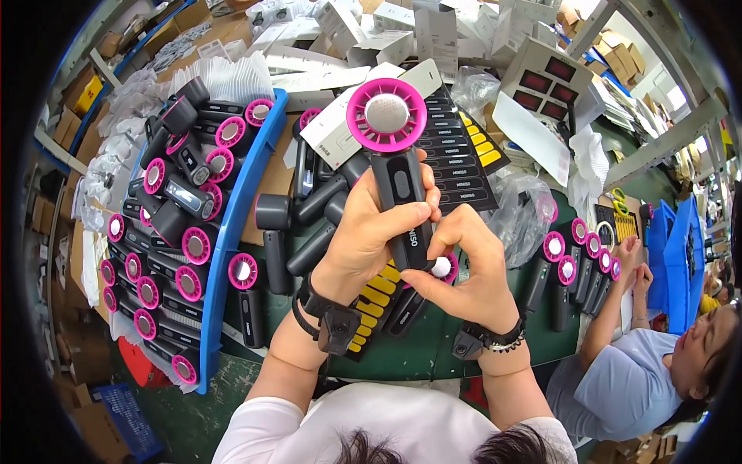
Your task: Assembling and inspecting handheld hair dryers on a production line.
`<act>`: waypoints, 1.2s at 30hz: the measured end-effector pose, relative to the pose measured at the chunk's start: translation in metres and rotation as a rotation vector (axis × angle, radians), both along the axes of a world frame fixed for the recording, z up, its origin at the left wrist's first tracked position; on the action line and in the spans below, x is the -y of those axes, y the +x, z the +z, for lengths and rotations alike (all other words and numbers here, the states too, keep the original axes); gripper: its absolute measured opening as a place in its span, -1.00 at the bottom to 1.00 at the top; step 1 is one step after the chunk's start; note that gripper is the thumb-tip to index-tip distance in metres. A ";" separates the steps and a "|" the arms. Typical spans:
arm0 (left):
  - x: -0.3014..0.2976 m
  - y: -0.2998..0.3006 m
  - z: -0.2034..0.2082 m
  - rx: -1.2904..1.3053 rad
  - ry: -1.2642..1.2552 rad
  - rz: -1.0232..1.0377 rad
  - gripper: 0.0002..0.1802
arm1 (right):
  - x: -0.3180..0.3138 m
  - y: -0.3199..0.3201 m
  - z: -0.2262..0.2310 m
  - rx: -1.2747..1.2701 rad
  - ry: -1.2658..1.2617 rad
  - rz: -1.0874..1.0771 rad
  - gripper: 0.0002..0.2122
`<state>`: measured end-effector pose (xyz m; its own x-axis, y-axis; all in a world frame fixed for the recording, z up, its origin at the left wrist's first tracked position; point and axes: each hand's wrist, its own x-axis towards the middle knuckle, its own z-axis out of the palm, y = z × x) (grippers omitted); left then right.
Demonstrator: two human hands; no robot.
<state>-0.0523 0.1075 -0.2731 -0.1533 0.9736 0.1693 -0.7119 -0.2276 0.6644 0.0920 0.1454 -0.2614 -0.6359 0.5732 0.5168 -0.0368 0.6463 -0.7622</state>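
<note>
A black handheld fan (400, 179) with a round pink-rimmed head is held up in front of me, its head pointing away. My left hand (362, 232) wraps round the handle, with the thumb across its front. At the handle's lower end, my right hand (473, 271) has its fingers curled and its thumb and forefinger on the handle's edges. Under my hands lie a sheet of yellow stickers (374, 303) and another fan (405, 311), partly hidden by the right hand. One more fan (249, 309) lies left of my left wrist.
A blue crate (212, 309) full of fans stands at the left. Several fans lie on the green table (533, 352) at the right. Black label sheets (456, 147), a clear plastic bag (514, 220) and white boxes (438, 39) sit beyond. A co-worker (634, 371) sits at the right.
</note>
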 end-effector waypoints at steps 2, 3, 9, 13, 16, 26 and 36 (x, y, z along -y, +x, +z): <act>-0.002 -0.001 0.000 -0.008 -0.001 0.008 -0.42 | 0.000 -0.001 -0.001 -0.002 -0.016 0.004 -0.72; -0.001 -0.001 -0.001 0.008 0.011 0.014 -0.42 | 0.001 -0.002 -0.002 -0.004 -0.030 0.011 -0.72; -0.001 0.000 -0.007 0.007 0.035 0.036 -0.41 | -0.001 -0.003 -0.009 -0.033 0.062 0.037 -0.72; -0.007 -0.004 -0.009 0.041 0.053 0.014 -0.40 | -0.005 -0.006 -0.011 -0.041 0.102 0.036 -0.71; -0.006 -0.005 -0.008 0.046 0.050 0.020 -0.40 | -0.006 -0.010 -0.012 -0.069 0.186 0.041 -0.71; -0.004 -0.002 -0.004 0.046 0.066 -0.054 -0.44 | -0.011 -0.005 -0.023 -0.309 -0.296 0.165 -0.54; -0.015 0.003 -0.014 -0.008 0.042 -0.233 -0.45 | -0.019 -0.018 -0.027 -0.405 -0.681 0.256 -0.14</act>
